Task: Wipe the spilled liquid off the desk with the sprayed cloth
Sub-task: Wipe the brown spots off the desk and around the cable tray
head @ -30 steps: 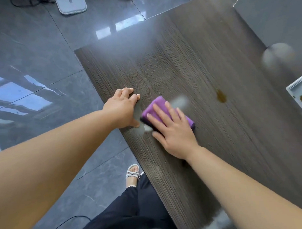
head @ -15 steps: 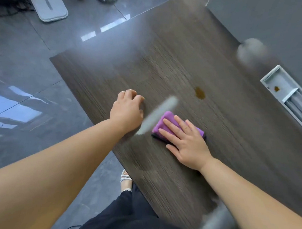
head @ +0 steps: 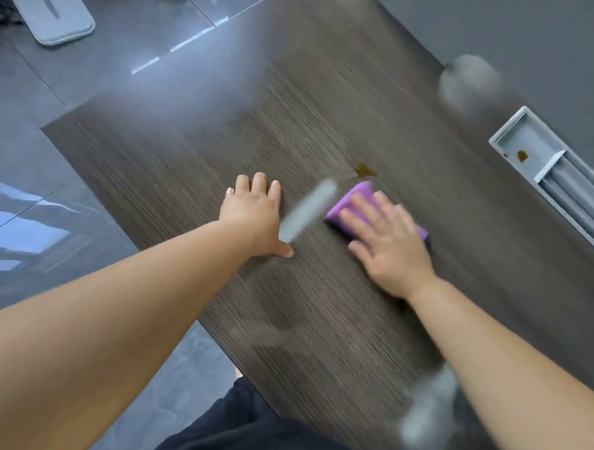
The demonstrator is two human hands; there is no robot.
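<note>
Purple cloth (head: 348, 206) pinned flat under open right hand (head: 386, 241); brown spill (head: 365, 170) just beyond fingertips, cloth nearly touching. Left hand (head: 254, 216) braced open on desk (head: 190, 160), farther off.

Bare forearms, sleeveless; dark trousers (head: 248, 425) at the lower edge.

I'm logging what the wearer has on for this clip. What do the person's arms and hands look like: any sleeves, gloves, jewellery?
Both forearms are bare up to the frame edge: no sleeves show. The left hand and right hand wear no gloves, and no rings, watch or bracelets show, though motion blur softens fine detail. Dark clothing shows at the bottom edge.
</note>
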